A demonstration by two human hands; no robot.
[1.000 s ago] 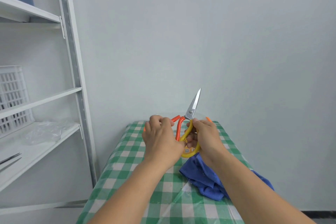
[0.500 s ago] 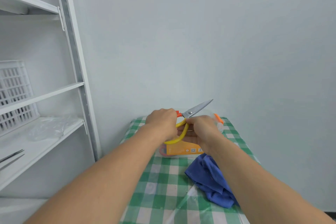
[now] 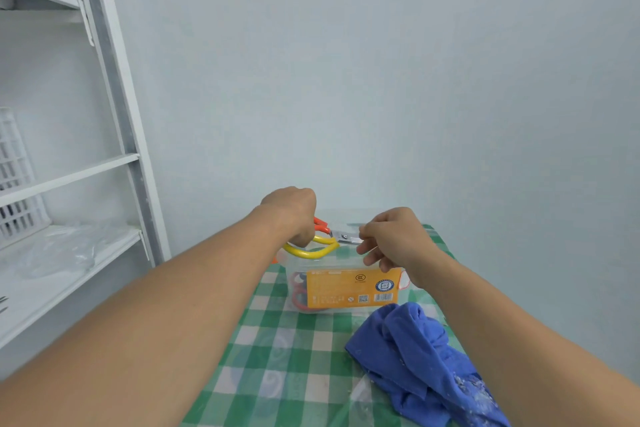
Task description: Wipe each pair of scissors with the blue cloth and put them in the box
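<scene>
Scissors (image 3: 344, 237) lowered over box (image 3: 346, 288); left hand (image 3: 294, 211) grips handles, right hand (image 3: 391, 239) pinches blades.

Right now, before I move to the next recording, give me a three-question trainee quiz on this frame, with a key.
1. True or false: the blue cloth is wrapped round the scissors.
2. Which hand grips the scissors' handles? A: left hand. B: right hand.
3. Fill in: the scissors are held over the clear ___ with the orange label.

Key: 1 false, it lies on the table; 2 A; 3 box.
</scene>
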